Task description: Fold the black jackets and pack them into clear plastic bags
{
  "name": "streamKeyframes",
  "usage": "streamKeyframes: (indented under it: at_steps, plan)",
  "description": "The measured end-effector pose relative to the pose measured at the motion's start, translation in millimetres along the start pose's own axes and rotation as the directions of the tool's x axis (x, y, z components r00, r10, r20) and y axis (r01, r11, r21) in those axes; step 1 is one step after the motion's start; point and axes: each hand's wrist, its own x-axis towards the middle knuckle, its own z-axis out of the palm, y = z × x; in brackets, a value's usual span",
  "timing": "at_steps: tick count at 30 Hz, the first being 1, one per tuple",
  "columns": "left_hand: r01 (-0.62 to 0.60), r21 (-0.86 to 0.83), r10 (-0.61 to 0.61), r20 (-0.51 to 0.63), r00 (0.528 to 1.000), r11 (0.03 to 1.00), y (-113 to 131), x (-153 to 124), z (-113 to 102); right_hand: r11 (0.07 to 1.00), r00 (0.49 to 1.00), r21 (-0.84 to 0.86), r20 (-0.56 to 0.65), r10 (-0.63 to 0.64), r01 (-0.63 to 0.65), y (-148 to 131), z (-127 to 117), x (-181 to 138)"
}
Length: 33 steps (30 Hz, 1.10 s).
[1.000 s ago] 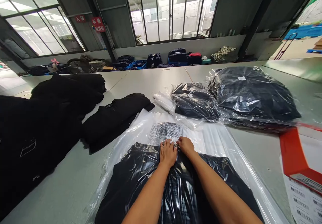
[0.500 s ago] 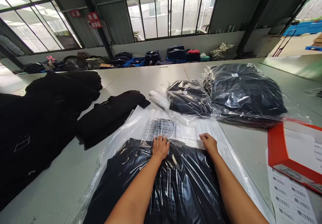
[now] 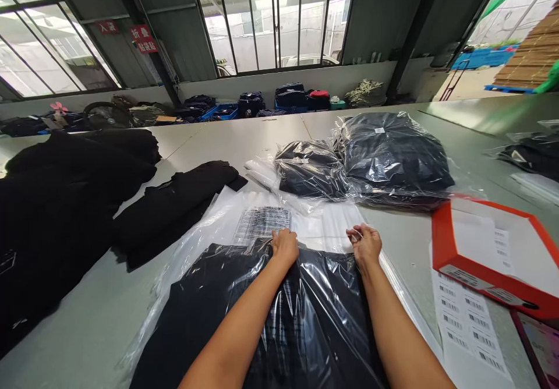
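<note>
Left hand [image 3: 286, 247] is knuckles-up with the fingers curled under, can't really see its grip. Right hand [image 3: 367, 246] is about level with it, a bit apart, fingers bent in toward the thumb, pinching or not I can't tell. Both forearms [image 3: 238, 325] are bare and spread wider behind the hands.

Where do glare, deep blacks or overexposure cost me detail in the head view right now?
Head view: white glare streaks cross the shiny clear plastic over the dark cloth garment; head view: the big black fabric pile at left goes nearly featureless, its folds hard to read; head view: the dark-framed middle window is bright, partly washed out.
</note>
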Motion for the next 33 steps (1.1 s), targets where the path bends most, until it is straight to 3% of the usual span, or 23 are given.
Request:
streamKeyframes:
  at_steps: [3, 6, 9, 12, 15, 21, 28, 33]
  plan:
    - [-0.047, -0.051, 0.049, 0.037, 0.998, 0.998, 20, -4, 17, 0.928, 0.989, -0.358, 0.134, -0.056, 0.101, 5, 9, -9]
    - [-0.047, -0.082, 0.05, 0.039, 0.998, 0.996, 26, -9, 37, 0.799, 0.95, -0.562, 0.311, -0.035, 0.214, 9, 18, -19]
    - [-0.038, -0.086, 0.041, 0.041, 0.998, 0.996, 23, -10, 49, 0.503, 0.884, -0.783, 0.462, 0.076, 0.366, 10, 31, -28]
    - [-0.031, -0.085, 0.036, 0.058, 0.998, 0.996, 19, -8, 53, 0.239, 0.856, -0.878, 0.466, 0.225, 0.415, 12, 45, -33]
    - [-0.023, -0.108, 0.028, 0.048, 0.998, 0.994, 17, -5, 54, 0.111, 0.852, -0.903, 0.428, 0.303, 0.414, 13, 56, -33]
    - [-0.018, -0.107, 0.023, 0.04, 0.999, 0.994, 18, -4, 55, 0.073, 0.858, -0.912, 0.405, 0.314, 0.404, 12, 54, -30]
    - [-0.021, -0.071, 0.025, 0.057, 0.998, 0.997, 19, -4, 51, 0.098, 0.838, -0.903, 0.425, 0.343, 0.418, 12, 53, -32]
    - [-0.023, -0.065, 0.026, 0.055, 0.998, 0.998, 18, -3, 53, 0.149, 0.86, -0.916, 0.4, 0.316, 0.372, 14, 49, -29]
